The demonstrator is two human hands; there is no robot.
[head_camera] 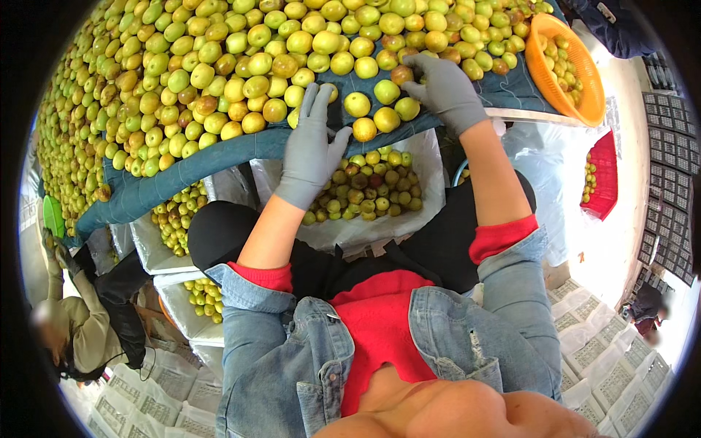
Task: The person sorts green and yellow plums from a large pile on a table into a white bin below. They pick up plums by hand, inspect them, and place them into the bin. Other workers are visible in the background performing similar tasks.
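Yellow-green jujubes [257, 87] lie heaped over a table covered in dark blue cloth [219, 156]. My left hand [312, 148], in a grey glove, is at the cloth's near edge, palm down. Its thumb stands apart and its fingertips touch a jujube [332, 93] partly hidden behind them. My gloved right hand [446, 93] has finger and thumb around a reddish-brown jujube [401, 75]. Several loose jujubes [357, 104] rest on the cloth between my hands. Below the edge, a plastic-lined crate [432, 159] holds more browned and green jujubes [378, 189].
An orange basket [594, 104] of jujubes tilts at the table's right end. More lined crates [164, 257] stand at lower left. A green tray [53, 216] and a gloved co-worker [82, 328] are at far left. A red crate [605, 180] lies right; black crates [668, 186] are stacked beyond.
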